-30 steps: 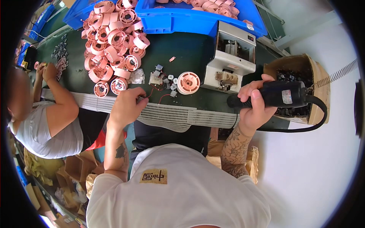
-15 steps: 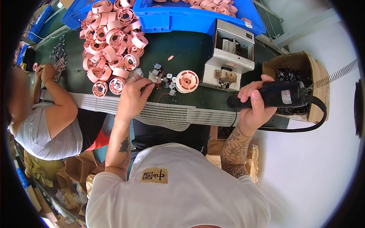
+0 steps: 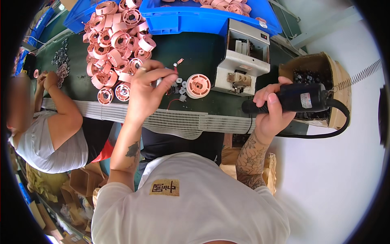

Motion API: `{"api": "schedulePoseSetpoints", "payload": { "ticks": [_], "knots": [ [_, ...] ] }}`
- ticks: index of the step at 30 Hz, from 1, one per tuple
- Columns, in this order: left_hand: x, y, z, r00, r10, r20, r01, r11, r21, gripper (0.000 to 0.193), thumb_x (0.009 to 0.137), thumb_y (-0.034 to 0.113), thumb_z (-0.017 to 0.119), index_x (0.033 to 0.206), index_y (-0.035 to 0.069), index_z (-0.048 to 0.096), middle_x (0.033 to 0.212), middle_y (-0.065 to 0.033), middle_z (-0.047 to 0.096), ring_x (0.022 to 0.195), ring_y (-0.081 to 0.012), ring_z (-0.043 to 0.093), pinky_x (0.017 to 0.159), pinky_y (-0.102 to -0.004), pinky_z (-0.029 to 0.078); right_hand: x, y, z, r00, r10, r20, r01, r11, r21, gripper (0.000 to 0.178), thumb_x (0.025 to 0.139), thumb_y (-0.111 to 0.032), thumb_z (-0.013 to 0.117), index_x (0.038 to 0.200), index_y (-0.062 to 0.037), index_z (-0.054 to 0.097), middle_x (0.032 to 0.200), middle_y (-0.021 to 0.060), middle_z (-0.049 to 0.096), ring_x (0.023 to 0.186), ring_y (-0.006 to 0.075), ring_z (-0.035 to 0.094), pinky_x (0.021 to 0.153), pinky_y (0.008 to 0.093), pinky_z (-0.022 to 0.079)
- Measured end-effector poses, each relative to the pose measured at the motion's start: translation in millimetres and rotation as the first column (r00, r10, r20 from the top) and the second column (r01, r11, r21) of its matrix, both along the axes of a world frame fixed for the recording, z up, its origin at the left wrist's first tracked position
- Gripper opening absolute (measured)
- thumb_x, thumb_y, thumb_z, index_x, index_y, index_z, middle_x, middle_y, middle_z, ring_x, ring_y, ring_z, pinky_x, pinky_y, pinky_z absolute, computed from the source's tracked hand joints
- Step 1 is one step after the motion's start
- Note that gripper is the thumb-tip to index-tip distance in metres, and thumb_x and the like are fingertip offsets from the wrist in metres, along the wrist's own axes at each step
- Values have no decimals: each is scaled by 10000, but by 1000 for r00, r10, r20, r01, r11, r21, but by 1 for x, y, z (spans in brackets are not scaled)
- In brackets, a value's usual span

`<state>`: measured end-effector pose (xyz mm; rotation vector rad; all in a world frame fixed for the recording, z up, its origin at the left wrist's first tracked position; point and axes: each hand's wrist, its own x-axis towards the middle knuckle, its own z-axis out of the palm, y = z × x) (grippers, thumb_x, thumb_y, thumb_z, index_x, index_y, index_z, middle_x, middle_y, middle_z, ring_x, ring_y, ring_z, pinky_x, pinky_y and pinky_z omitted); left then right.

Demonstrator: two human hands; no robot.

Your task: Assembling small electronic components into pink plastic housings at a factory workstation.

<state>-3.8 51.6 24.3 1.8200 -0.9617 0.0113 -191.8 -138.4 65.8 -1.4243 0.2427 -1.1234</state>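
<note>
Head view: left hand [image 3: 147, 91] is reaching over the dark green work surface [image 3: 195, 51], thumb and index tips coming together on a small grey-white part with a red wire [image 3: 175, 65]. Part is sticking out past the fingertips; exact pinch point is too small to tell. Small pink plastic piece [image 3: 180, 61] is lying just beyond it.

Right hand [image 3: 271, 109] is gripping a black cylindrical power screwdriver [image 3: 298, 99], fingers clamped round the body, nose pointing left. Black cable [image 3: 343, 114] is looping off its rear end; metal coil spring [image 3: 361, 77] is running up to the right.

Between hands: small grey motors [image 3: 182, 91] are sitting in a loose cluster beside the left hand; round pink-and-white plastic housing [image 3: 205, 86] is resting right of them. Grey metal bench machine [image 3: 248, 65] is standing further right, near the screwdriver nose. Heap of pink ring-shaped plastic housings [image 3: 118, 40] is piling up beyond the left hand.
</note>
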Motion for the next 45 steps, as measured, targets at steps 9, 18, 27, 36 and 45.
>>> {"api": "schedulePoseSetpoints", "payload": {
  "ticks": [9,18,27,36,45],
  "knots": [
    [-12,-43,5,934,-356,-11,356,934,6,131,767,52,699,897,46,698,912,-88,650,781,-251,634,697,-326,518,16,-7,8,970,-28,242,4,995,101,349,776,35,606,1096,50,470,693,123,562,538,167,521,532,300,457],
    [-17,-47,-3,943,-333,24,332,943,28,188,770,-39,644,953,1,664,983,-111,678,803,-206,656,772,-304,513,33,-16,0,975,-108,194,106,994,21,373,762,91,632,1113,78,507,734,108,595,575,136,558,538,261,466],
    [-30,-47,-5,941,-275,-198,269,961,-59,309,813,-6,590,1119,-3,550,964,-94,698,901,-228,677,805,-326,519,36,-15,-5,980,-103,169,101,995,17,350,757,75,644,1086,70,525,724,89,602,574,127,566,544,250,461],
    [-18,-57,-5,939,-278,-203,280,960,-18,355,807,7,642,1156,11,580,969,-96,699,853,-182,674,758,-291,517,28,-2,2,991,90,99,-98,992,79,368,751,89,630,1099,62,514,681,83,572,557,124,537,521,251,436],
    [-2,-51,6,978,-207,-35,210,972,108,470,733,160,766,1136,16,572,831,-105,595,672,-211,559,636,-328,484,28,5,10,981,127,149,-135,990,45,399,728,93,628,1106,78,499,699,101,558,560,144,536,506,256,445]
  ]
}}
